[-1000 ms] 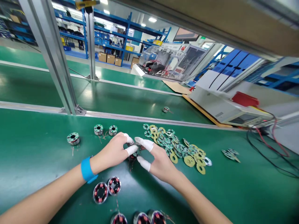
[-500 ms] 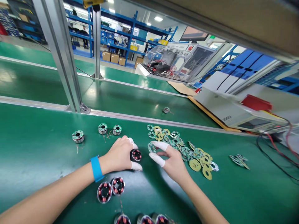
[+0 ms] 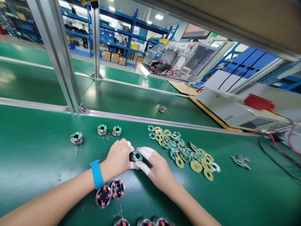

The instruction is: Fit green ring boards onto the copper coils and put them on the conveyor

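My left hand (image 3: 117, 158), with a blue wristband and white finger cots, grips a small black coil stator (image 3: 133, 157) on the green belt (image 3: 35, 157). My right hand (image 3: 154, 168) presses a green ring-shaped circuit board (image 3: 137, 155) onto the top of that stator with thumb and forefinger. A pile of several green and yellow rings (image 3: 182, 150) lies just right of my hands. Two bare stators with copper windings (image 3: 109, 193) sit near my left wrist. Three stators topped with green boards (image 3: 102, 129) stand further back on the left.
More stators (image 3: 143, 222) show at the bottom edge. A lone stator (image 3: 162, 109) lies on the far belt behind a metal rail (image 3: 141, 118). An aluminium post (image 3: 58, 59) rises at left. A white instrument with red and black cables (image 3: 254, 121) stands right. A few rings (image 3: 240, 158) lie apart.
My right hand brought a green ring board from the pile side over to the stator in my left hand and now holds it on top. The view shifted slightly.
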Tool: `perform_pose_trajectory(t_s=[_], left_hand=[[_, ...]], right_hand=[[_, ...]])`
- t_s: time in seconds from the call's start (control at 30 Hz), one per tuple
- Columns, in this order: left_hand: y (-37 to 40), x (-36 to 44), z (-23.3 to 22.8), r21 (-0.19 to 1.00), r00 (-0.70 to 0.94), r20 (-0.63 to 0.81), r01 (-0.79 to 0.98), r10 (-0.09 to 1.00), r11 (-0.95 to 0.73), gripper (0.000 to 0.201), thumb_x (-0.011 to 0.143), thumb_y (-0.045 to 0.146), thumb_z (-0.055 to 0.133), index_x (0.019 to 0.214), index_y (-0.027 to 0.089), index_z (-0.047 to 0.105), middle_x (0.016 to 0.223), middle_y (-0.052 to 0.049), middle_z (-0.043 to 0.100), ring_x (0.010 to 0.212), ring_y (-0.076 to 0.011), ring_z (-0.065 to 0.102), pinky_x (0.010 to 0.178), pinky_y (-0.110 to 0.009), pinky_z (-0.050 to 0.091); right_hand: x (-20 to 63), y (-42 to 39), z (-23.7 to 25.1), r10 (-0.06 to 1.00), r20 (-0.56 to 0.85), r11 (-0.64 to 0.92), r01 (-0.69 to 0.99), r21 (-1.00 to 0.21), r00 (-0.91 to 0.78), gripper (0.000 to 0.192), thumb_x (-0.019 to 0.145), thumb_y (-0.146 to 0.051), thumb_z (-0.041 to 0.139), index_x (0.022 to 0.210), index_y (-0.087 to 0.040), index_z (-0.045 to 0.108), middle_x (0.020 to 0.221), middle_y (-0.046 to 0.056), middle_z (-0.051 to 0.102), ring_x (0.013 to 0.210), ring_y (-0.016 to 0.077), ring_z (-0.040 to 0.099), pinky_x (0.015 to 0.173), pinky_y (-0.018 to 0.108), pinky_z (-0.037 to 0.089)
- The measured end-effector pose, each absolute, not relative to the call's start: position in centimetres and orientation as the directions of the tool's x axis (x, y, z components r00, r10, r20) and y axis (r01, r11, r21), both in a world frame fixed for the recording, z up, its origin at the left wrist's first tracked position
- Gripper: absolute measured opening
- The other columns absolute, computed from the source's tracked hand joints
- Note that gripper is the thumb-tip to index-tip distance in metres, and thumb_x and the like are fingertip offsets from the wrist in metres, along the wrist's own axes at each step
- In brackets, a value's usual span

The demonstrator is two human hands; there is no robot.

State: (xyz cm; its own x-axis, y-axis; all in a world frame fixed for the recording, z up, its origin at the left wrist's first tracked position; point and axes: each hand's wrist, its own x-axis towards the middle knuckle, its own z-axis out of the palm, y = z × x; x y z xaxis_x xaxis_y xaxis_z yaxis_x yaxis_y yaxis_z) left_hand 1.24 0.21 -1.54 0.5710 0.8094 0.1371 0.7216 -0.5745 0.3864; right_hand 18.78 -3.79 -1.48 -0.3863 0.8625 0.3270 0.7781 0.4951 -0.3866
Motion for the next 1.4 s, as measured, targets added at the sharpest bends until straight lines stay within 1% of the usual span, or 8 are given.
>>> perform_pose_trajectory(t_s=[0.17, 0.6, 0.73, 0.93, 1.07, 1.2, 1.3, 1.4], left_hand=[[0.1, 1.4, -1.4, 0.394, 0.565, 0.117, 0.728, 0.817, -0.561, 0.047, 0.075, 0.063, 0.056, 0.07, 0.017, 0.062, 0.077, -0.006, 0.061, 0.08, -0.0229, 0.051, 0.065, -0.034, 0.036], [0.0, 1.4, -1.1, 0.398, 0.563, 0.096, 0.734, 0.821, -0.55, 0.046, 0.074, 0.062, 0.057, 0.072, 0.016, 0.062, 0.079, -0.008, 0.061, 0.08, -0.0243, 0.052, 0.066, -0.034, 0.038], [0.0, 1.5, -1.1, 0.398, 0.561, 0.089, 0.738, 0.823, -0.546, 0.044, 0.075, 0.06, 0.058, 0.071, 0.016, 0.062, 0.078, -0.007, 0.061, 0.078, -0.0237, 0.053, 0.065, -0.034, 0.038], [0.0, 1.4, -1.2, 0.396, 0.557, 0.1, 0.738, 0.824, -0.546, 0.044, 0.076, 0.059, 0.057, 0.072, 0.016, 0.062, 0.078, -0.008, 0.061, 0.078, -0.0237, 0.053, 0.064, -0.034, 0.037], [-0.1, 1.5, -1.2, 0.402, 0.559, 0.096, 0.735, 0.824, -0.546, 0.043, 0.076, 0.059, 0.057, 0.071, 0.017, 0.062, 0.077, -0.007, 0.061, 0.077, -0.0233, 0.053, 0.065, -0.034, 0.037], [0.0, 1.5, -1.2, 0.4, 0.556, 0.083, 0.741, 0.827, -0.539, 0.039, 0.076, 0.054, 0.059, 0.07, 0.017, 0.062, 0.078, -0.007, 0.061, 0.078, -0.023, 0.053, 0.065, -0.033, 0.038], [0.0, 1.4, -1.1, 0.41, 0.559, 0.092, 0.733, 0.824, -0.543, 0.041, 0.076, 0.057, 0.058, 0.072, 0.017, 0.063, 0.078, -0.007, 0.062, 0.079, -0.0233, 0.053, 0.065, -0.034, 0.037], [0.0, 1.4, -1.1, 0.421, 0.557, 0.088, 0.731, 0.826, -0.537, 0.043, 0.075, 0.06, 0.058, 0.072, 0.018, 0.064, 0.078, -0.006, 0.062, 0.08, -0.0231, 0.053, 0.065, -0.033, 0.036]], right_hand=[[19.0, -3.9, -2.0, 0.86, 0.347, 0.492, 0.79, -0.366, -0.375, 0.034, 0.088, -0.036, 0.053, 0.116, -0.018, 0.062, 0.105, 0.013, 0.068, 0.095, 0.024, 0.065, 0.08, 0.036, 0.056], [19.1, -3.6, -1.6, 0.877, 0.291, 0.474, 0.79, -0.389, -0.383, 0.033, 0.086, -0.033, 0.056, 0.116, -0.021, 0.063, 0.106, 0.012, 0.069, 0.095, 0.0243, 0.065, 0.08, 0.037, 0.056], [19.0, -3.7, -1.8, 0.87, 0.32, 0.483, 0.784, -0.391, -0.376, 0.033, 0.087, -0.035, 0.055, 0.116, -0.022, 0.063, 0.106, 0.011, 0.069, 0.095, 0.0236, 0.065, 0.08, 0.036, 0.056], [19.1, -4.0, -2.5, 0.859, 0.376, 0.478, 0.804, -0.353, -0.346, 0.035, 0.088, -0.039, 0.052, 0.113, -0.018, 0.065, 0.098, 0.013, 0.071, 0.086, 0.0244, 0.068, 0.073, 0.035, 0.057], [18.9, -3.9, -2.6, 0.875, 0.363, 0.458, 0.793, -0.402, -0.321, 0.033, 0.088, -0.039, 0.052, 0.111, -0.02, 0.065, 0.096, 0.011, 0.071, 0.085, 0.0238, 0.067, 0.073, 0.035, 0.056], [18.5, -3.6, -1.7, 0.899, 0.326, 0.431, 0.727, -0.535, -0.293, 0.032, 0.083, -0.034, 0.059, 0.111, -0.021, 0.063, 0.102, 0.011, 0.069, 0.09, 0.0234, 0.065, 0.077, 0.036, 0.056], [18.3, -3.3, -0.6, 0.907, 0.28, 0.421, 0.637, -0.646, -0.316, 0.029, 0.08, -0.026, 0.06, 0.107, -0.02, 0.064, 0.101, 0.01, 0.067, 0.084, 0.0204, 0.064, 0.069, 0.032, 0.057], [18.3, -3.2, 0.0, 0.915, 0.247, 0.396, 0.591, -0.703, -0.32, 0.027, 0.077, -0.021, 0.061, 0.104, -0.021, 0.066, 0.099, 0.009, 0.066, 0.082, 0.0192, 0.063, 0.064, 0.029, 0.058]])
